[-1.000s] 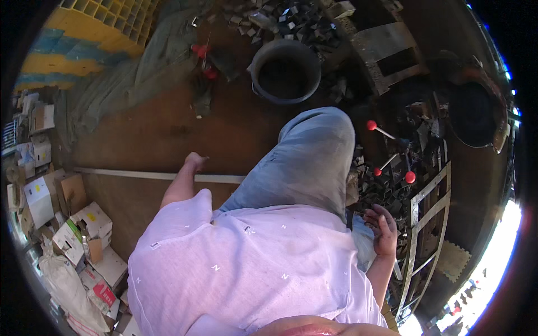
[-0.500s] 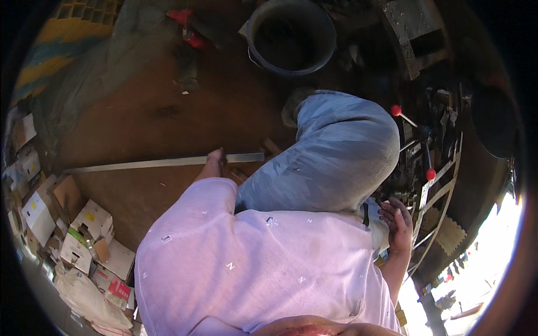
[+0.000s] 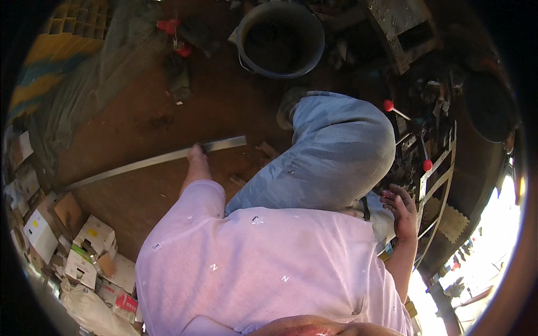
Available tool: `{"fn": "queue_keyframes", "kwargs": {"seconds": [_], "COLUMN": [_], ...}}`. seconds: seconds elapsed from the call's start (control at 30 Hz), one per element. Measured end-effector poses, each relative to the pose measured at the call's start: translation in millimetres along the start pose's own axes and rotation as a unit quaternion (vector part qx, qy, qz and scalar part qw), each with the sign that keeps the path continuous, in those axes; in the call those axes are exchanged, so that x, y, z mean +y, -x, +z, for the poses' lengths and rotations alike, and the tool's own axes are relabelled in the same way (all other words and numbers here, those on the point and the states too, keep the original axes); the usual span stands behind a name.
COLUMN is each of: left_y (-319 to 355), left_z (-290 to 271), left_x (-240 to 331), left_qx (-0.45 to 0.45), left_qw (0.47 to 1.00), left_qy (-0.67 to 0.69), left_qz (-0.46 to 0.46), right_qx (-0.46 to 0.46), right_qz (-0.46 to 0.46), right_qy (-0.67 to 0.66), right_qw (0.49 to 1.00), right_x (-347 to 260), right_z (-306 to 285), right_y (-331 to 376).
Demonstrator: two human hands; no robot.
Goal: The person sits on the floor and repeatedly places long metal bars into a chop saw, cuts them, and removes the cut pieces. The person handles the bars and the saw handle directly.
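Observation:
A long, narrow metal bar [image 3: 134, 164] lies slantwise above the brown floor, its far right end raised toward my knee. My left hand [image 3: 196, 152] is closed around it near that end; its fingers are partly hidden. My right hand [image 3: 404, 211] hovers beside my bent leg at the right, fingers loosely curled and apart, with nothing clearly in it. Close to the right hand is a machine with lever handles tipped by a red ball knob [image 3: 427, 165] and another red knob [image 3: 388, 105].
A dark bucket [image 3: 241, 53] stands beyond my foot. Red tool parts [image 3: 168, 26] lie at the far left. Several cardboard boxes [image 3: 83, 267] and a white sack [image 3: 92, 305] crowd the near left. Small wooden pieces [image 3: 268, 149] lie near the bar's end. A metal frame [image 3: 443, 179] stands right.
The bar's right end has swung farther away from me and a little left, my left hand moving with it. The right hand has shifted slightly. The whole view has moved a little.

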State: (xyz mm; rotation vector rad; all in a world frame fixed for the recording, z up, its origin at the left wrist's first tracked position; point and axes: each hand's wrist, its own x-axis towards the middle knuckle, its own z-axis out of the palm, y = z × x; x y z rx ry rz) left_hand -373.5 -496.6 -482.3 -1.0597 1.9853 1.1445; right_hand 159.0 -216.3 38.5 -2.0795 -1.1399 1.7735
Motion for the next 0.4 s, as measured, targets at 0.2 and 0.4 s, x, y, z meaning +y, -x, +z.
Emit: {"fn": "queue_keyframes", "kwargs": {"seconds": [0.2,0.4], "left_y": [43,151], "left_z": [-4,-17], "left_x": [137,232], "left_qx": [-0.208,-0.403], "left_qw": [0.96,0.867], "left_qy": [0.186,0.268], "left_qz": [0.017,0.122], "right_qx": [0.014,-0.101], "right_qz": [-0.095,-0.288], "right_qy": [-0.002,-0.017], "right_qw": [0.995,0.952], "right_x": [-6,-70], "right_z": [-1,48], "right_y": [0,1]}}
